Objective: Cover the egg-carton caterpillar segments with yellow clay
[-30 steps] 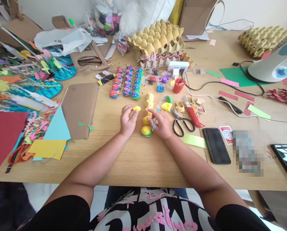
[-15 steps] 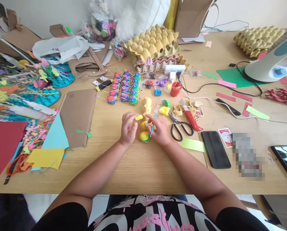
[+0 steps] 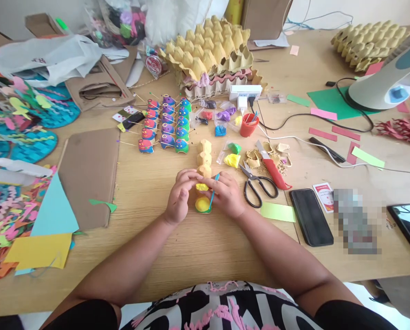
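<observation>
The nearest cup (image 3: pixel 202 204) of the egg-carton strip (image 3: pixel 204 159), on the table (image 3: pixel 150 256), is covered in yellow with a green edge. Beyond it, the right hand (image 3: pixel 227 195) grasps a blue tool (image 3: pixel 214 191); the left hand (image 3: pixel 178 197) meets yellow clay (image 3: pixel 202 187), grip indeterminate. Coverage appears partial: three farther cups (image 3: pixel 205 146) are bare, while the decorated figures (image 3: pixel 168 124) behind appear complete.

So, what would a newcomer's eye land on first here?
Probably the three bright bumpy rows, mainly red, purple and green, beyond the left hand. Next, the yellow clay between the hands, over the egg-carton strip, and the blue stick in the right hand. Farther back, the stacked egg trays stand out.
</observation>
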`<action>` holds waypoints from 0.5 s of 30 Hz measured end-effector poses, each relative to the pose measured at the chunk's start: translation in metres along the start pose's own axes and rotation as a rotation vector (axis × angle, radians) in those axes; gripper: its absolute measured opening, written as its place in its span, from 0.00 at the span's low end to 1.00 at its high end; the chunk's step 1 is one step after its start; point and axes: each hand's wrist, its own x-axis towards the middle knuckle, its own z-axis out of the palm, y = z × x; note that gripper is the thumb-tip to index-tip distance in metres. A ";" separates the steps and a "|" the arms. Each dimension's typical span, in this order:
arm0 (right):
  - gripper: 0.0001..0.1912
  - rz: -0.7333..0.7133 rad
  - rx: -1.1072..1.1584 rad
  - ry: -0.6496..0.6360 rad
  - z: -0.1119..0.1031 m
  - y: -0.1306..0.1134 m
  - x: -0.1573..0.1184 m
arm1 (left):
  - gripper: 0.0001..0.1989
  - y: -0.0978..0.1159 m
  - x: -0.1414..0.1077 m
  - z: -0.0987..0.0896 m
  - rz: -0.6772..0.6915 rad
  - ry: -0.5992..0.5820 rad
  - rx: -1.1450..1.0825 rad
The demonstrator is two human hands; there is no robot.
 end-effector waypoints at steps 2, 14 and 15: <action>0.19 -0.001 -0.008 -0.015 -0.001 0.000 -0.001 | 0.48 0.001 -0.001 0.000 -0.038 -0.008 -0.004; 0.26 0.012 0.173 0.015 -0.009 -0.007 0.008 | 0.46 -0.001 0.007 0.003 -0.029 -0.002 -0.115; 0.28 0.045 0.235 0.042 -0.010 -0.008 0.011 | 0.46 -0.001 0.008 0.004 -0.031 -0.006 -0.122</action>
